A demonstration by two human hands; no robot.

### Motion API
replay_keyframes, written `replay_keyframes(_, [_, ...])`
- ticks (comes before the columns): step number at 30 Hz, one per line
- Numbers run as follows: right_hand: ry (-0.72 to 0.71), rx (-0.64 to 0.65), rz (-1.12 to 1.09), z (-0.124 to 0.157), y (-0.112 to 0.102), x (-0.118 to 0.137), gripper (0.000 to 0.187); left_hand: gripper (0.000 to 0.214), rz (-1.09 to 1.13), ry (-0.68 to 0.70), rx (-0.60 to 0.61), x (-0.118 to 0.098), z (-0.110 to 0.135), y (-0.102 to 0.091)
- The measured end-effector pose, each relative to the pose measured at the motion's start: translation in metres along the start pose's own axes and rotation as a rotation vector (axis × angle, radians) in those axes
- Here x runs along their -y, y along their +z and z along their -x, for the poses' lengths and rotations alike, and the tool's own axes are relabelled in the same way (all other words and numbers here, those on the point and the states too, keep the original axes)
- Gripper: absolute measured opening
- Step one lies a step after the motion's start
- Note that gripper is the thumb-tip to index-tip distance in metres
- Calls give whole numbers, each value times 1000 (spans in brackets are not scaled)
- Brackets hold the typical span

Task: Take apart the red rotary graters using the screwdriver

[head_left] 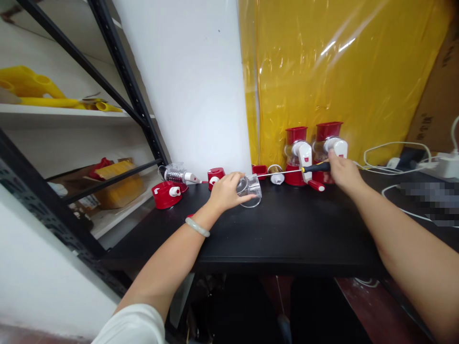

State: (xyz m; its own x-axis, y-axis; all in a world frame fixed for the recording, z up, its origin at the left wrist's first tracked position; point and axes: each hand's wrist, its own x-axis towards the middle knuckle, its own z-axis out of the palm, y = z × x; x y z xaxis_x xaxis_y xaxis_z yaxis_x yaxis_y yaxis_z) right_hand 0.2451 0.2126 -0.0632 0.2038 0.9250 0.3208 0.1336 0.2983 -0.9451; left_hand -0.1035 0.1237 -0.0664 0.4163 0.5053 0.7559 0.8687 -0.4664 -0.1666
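My left hand [226, 192] grips a clear plastic housing [254, 187] just over the black tabletop, fingers on top and thumb at its side. In my right hand [343, 173] is a screwdriver [316, 167] with a black and yellow handle. Its thin shaft points left, toward the housing; whether the tip touches it I cannot tell. Behind the screwdriver stand two red and white rotary graters [296, 148] with crank handles. A white-ended drum [276, 176] and a small red part [259, 171] lie between the housing and the graters. Left of my left hand sits a red cup-shaped part [215, 177].
At the table's left end are a red base [165, 195] and a clear grater body with a white crank [179, 173]. White cables [398, 145] run across the right side. A metal-framed shelf [138, 102] stands left. Yellow wrapping [322, 81] rises behind the table.
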Motion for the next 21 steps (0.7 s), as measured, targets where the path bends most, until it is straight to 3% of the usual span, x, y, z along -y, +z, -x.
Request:
replay_keyframes(2, [-77,-71,96,-3,2,-4,33,66,-1,-6,3,0,0,0])
replay_keyframes(4, [-100,-81,-159,-3,4,-3,11,66,-5,-4,5,0,0,0])
replay_keyframes(5, [-88,-38,-347,-2,4,-1,8,66,-7,0,6,0,0,0])
replay_keyframes(7, [-24,92,-653,1,4,6,25,66,-8,8,5,0,0,0])
replay_keyframes(9, [41,200,-756,4,3,11,20,65,-6,9,2,0,0,0])
replay_keyframes(10, [70,201,-720,5,2,12,13,66,-5,7,1,0,0,0])
replay_keyframes(14, [27,44,-109,0,-1,3,42,66,-1,-5,1,1,0,0])
replay_keyframes(16, [-63,-28,45,-4,1,-3,34,65,-3,-3,0,1,0,0])
replay_keyframes(18, [-92,-46,-172,-5,3,-5,11,65,-3,6,1,0,0,0])
replay_keyframes(19, [-78,-17,-344,-5,4,-3,8,65,-1,13,2,0,0,0])
replay_keyframes(21, [-25,104,-623,-2,5,1,30,65,5,19,0,0,0,0])
